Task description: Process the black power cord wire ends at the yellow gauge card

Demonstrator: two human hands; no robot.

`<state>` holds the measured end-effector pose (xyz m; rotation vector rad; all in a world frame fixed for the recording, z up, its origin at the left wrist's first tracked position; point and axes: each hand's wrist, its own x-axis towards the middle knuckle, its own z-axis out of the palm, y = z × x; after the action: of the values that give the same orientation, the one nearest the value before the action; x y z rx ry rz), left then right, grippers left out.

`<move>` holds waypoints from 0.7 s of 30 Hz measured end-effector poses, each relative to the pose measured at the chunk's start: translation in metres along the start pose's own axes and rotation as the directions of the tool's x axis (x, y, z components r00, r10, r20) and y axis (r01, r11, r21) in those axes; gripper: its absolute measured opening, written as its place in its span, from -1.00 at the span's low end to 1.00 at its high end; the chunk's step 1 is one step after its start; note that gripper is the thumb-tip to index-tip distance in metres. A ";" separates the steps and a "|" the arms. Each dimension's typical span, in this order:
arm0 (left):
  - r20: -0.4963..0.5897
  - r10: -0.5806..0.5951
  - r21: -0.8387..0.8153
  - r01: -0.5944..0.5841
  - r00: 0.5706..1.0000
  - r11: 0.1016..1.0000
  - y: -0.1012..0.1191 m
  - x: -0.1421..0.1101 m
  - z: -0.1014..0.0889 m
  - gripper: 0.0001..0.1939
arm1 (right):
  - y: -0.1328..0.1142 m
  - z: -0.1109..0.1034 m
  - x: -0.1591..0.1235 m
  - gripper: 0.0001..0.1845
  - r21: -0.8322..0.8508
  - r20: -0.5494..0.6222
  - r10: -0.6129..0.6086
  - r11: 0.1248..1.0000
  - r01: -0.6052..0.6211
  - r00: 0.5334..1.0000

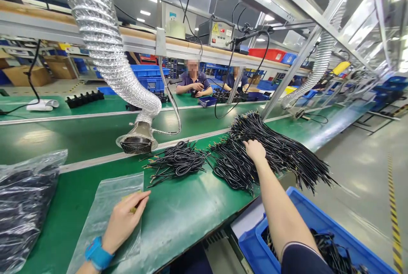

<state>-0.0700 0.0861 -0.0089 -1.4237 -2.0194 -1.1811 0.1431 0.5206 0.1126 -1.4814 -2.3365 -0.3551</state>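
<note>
The heap of thin black cables with bare, coppery ends (pixel 283 146) lies on the green worktop (pixel 191 218), near its edge. My right hand (pixel 256 150) is over it, fingers curled in among the strands; I cannot tell whether they grip any. A smaller bunch of looped black cables (pixel 181 159) lies just left of the heap. My left hand (pixel 126 218) is over a flat clear plastic bag (pixel 102 197), thumb and forefinger narrowly parted; something yellowish shows by the fingers, held or not I cannot tell. Below my right arm sits a blue plastic bin (pixel 248 244).
</note>
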 end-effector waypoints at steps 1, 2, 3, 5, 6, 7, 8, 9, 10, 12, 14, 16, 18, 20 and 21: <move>0.001 0.002 -0.006 -0.002 1.000 1.000 0.000 0.000 0.000 -0.78 | -0.001 0.011 -0.003 -0.63 0.005 0.008 0.000 1.000 0.000 1.000; 0.003 0.001 -0.014 -0.001 1.000 1.000 0.000 0.001 0.000 -0.79 | -0.002 0.019 -0.005 -0.64 0.008 0.012 0.003 1.000 -0.003 1.000; 0.006 -0.002 -0.025 0.002 1.000 1.000 0.001 0.002 -0.001 -0.80 | -0.001 0.024 -0.007 -0.65 0.011 0.013 0.007 1.000 -0.007 1.000; 0.010 -0.015 -0.045 0.016 1.000 0.999 0.003 0.005 -0.002 -0.82 | 0.001 0.028 -0.006 -0.65 0.019 0.003 0.018 1.000 -0.018 1.000; 0.014 -0.026 -0.053 0.027 1.000 0.998 0.005 0.006 -0.004 -0.82 | 0.001 0.028 -0.004 -0.64 0.020 -0.003 0.028 0.999 -0.028 1.000; 0.019 -0.039 -0.058 0.040 0.999 0.997 0.007 0.007 -0.005 -0.82 | 0.000 0.026 -0.003 -0.63 0.025 -0.022 0.039 0.999 -0.039 0.999; 0.025 -0.053 -0.062 0.055 0.998 0.997 0.008 0.007 -0.006 -0.81 | -0.004 0.025 -0.003 -0.62 0.044 -0.058 0.047 0.998 -0.045 0.997; 0.029 -0.067 -0.066 0.069 0.997 0.995 0.009 0.008 -0.007 -0.80 | -0.011 0.024 -0.004 -0.62 0.083 -0.111 0.038 0.996 -0.029 0.993; 0.030 -0.081 -0.068 0.083 0.996 0.994 0.010 0.009 -0.008 -0.79 | -0.021 0.022 -0.009 -0.61 0.145 -0.178 0.000 0.989 0.027 0.984; 0.016 -0.114 -0.060 0.115 0.993 0.992 0.008 0.010 -0.011 -0.77 | -0.053 0.019 -0.027 -0.65 0.302 -0.335 -0.169 0.913 0.275 0.927; -0.002 -0.168 -0.041 0.168 0.986 0.985 0.004 0.012 -0.015 -0.76 | -0.097 0.015 -0.061 -0.70 0.394 -0.463 -0.411 0.698 0.598 0.785; -0.030 -0.244 -0.023 0.243 0.969 0.970 -0.004 0.014 -0.024 -0.75 | -0.144 0.012 -0.103 -0.73 0.396 -0.482 -0.628 0.466 0.791 0.611; -0.070 -0.331 -0.007 0.331 0.941 0.944 -0.013 0.013 -0.039 -0.75 | -0.186 0.013 -0.143 -0.74 0.383 -0.426 -0.769 0.324 0.865 0.477; -0.124 -0.420 0.038 0.427 0.899 0.903 -0.026 0.007 -0.061 -0.74 | -0.214 0.019 -0.171 -0.76 0.347 -0.314 -0.848 0.315 0.883 0.427; -0.158 -0.460 0.082 0.476 0.874 0.876 -0.033 0.001 -0.075 -0.73 | -0.222 0.023 -0.179 -0.77 0.333 -0.273 -0.864 0.327 0.884 0.423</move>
<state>-0.1115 0.0218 0.0207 -0.7874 -2.3674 -1.2727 0.0083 0.2891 0.0108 0.1619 -2.7145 -0.0753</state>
